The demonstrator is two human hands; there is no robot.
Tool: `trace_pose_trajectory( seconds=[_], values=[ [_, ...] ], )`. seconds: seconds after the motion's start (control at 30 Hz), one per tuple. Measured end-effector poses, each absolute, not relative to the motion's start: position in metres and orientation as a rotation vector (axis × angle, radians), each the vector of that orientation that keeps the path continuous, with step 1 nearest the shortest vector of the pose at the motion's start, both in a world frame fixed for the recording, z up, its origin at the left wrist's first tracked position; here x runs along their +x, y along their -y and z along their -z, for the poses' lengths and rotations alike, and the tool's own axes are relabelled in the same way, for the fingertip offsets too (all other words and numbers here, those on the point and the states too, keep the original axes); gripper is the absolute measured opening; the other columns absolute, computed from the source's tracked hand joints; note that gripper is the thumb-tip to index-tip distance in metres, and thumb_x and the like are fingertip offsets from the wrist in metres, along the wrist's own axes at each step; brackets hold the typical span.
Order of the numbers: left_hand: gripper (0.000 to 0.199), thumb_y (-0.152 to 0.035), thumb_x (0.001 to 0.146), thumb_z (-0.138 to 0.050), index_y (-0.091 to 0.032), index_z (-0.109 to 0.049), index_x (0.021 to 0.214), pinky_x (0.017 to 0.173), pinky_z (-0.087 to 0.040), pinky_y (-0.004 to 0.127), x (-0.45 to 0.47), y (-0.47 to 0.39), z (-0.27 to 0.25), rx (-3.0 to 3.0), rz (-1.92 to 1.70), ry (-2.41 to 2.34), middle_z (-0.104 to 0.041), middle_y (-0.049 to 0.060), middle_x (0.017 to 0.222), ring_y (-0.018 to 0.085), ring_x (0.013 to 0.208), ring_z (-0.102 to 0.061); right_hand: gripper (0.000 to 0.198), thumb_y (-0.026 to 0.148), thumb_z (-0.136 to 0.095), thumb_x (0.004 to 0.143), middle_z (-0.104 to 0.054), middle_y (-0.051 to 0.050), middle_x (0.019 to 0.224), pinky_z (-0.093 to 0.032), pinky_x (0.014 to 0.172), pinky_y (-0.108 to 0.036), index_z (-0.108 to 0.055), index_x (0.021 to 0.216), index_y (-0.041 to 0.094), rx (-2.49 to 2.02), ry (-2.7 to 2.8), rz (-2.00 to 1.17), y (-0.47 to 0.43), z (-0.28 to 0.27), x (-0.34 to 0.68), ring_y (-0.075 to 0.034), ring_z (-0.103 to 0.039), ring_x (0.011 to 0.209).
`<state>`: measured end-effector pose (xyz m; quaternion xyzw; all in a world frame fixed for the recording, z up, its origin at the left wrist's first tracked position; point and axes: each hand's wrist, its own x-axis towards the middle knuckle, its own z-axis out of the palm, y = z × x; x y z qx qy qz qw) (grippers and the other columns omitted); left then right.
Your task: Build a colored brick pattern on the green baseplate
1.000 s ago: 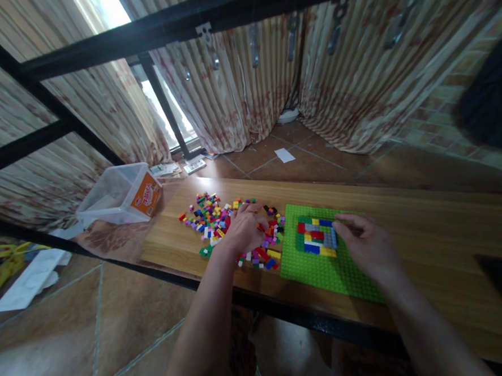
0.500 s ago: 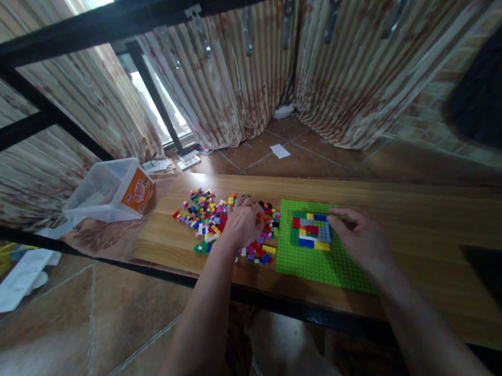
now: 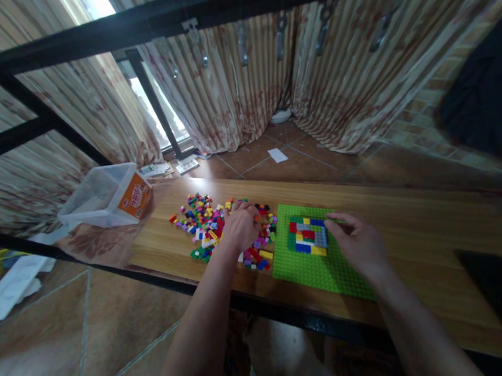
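Observation:
My left hand [image 3: 241, 225] reaches down over a loose pile of small toy bricks [image 3: 202, 222] in many colours. Its fingers are bent and look apart among the bricks, their tips partly hidden. On a green baseplate [image 3: 299, 273], a flat block of joined bricks [image 3: 308, 235] in red, blue, yellow, grey, white and green is built up. My right hand [image 3: 356, 241] is at the far right corner of that block, beside a blue brick [image 3: 318, 222]. Thumb and forefinger are drawn together in a pinch there; anything between them is too small to make out.
A clear plastic bin [image 3: 107, 197] with an orange label stands at the left end of the wooden table [image 3: 410, 229]. A dark flat object [image 3: 490, 287] lies at the right. A black metal bar [image 3: 140, 39] with hanging clips crosses above, before striped curtains [image 3: 237, 98].
The view has shifted slightly, so the table sits a little lower and further left. Both hands keep nearly the same places, left over the pile and right at the block's corner.

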<state>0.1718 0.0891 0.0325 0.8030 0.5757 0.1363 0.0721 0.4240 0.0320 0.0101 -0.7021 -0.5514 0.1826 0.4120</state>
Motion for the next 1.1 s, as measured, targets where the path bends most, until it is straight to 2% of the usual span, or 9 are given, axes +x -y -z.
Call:
trace_pose_trajectory(
  seconds=[0.2,0.43,0.57,0.77,1.1],
  values=[
    [0.02,-0.019,0.079,-0.055,-0.023,-0.064,0.096,0.101,-0.033,0.056,0.174,-0.091,-0.03,2.408,-0.443,-1.801,-0.064,0.007,0.113,0.029,0.114,-0.05,0.036,0.049,-0.055,0.08,-0.07,-0.009,0.097,-0.05,0.072,-0.037,-0.072,0.095,0.021,-1.769,1.387,-0.485,-0.031,-0.012,0.423,-0.02,-0.064,0.074],
    [0.018,-0.014,0.077,-0.054,-0.022,-0.065,0.088,0.102,-0.029,0.059,0.177,-0.093,-0.031,2.421,-0.417,-1.782,-0.063,0.007,0.117,0.03,0.116,-0.049,0.036,0.048,-0.056,0.079,-0.07,-0.009,0.099,-0.049,0.075,-0.037,-0.072,0.096,0.02,-1.759,1.388,-0.487,-0.032,-0.011,0.424,-0.021,-0.064,0.077],
    [0.016,-0.016,0.077,-0.055,-0.021,-0.065,0.088,0.102,-0.033,0.054,0.176,-0.091,-0.039,2.429,-0.47,-1.687,-0.063,0.007,0.117,0.028,0.116,-0.05,0.035,0.047,-0.056,0.079,-0.068,-0.009,0.101,-0.05,0.076,-0.037,-0.072,0.094,0.02,-1.746,1.379,-0.478,-0.032,-0.011,0.424,-0.02,-0.064,0.077],
    [0.01,-0.019,0.079,-0.059,-0.021,-0.063,0.087,0.101,-0.038,0.041,0.191,-0.08,-0.047,2.49,-0.595,-1.255,-0.064,0.004,0.116,0.023,0.113,-0.053,0.034,0.046,-0.056,0.08,-0.068,-0.01,0.102,-0.05,0.077,-0.038,-0.071,0.095,0.02,-1.727,1.374,-0.497,-0.033,-0.012,0.422,-0.019,-0.064,0.076],
    [0.01,-0.017,0.082,-0.054,-0.021,-0.059,0.091,0.101,-0.034,0.045,0.229,-0.064,-0.037,2.556,-0.561,-1.188,-0.064,0.004,0.112,0.023,0.112,-0.051,0.032,0.044,-0.057,0.08,-0.067,-0.01,0.102,-0.051,0.077,-0.038,-0.072,0.093,0.02,-1.722,1.402,-0.454,-0.032,-0.013,0.421,-0.019,-0.064,0.076]
  ],
)
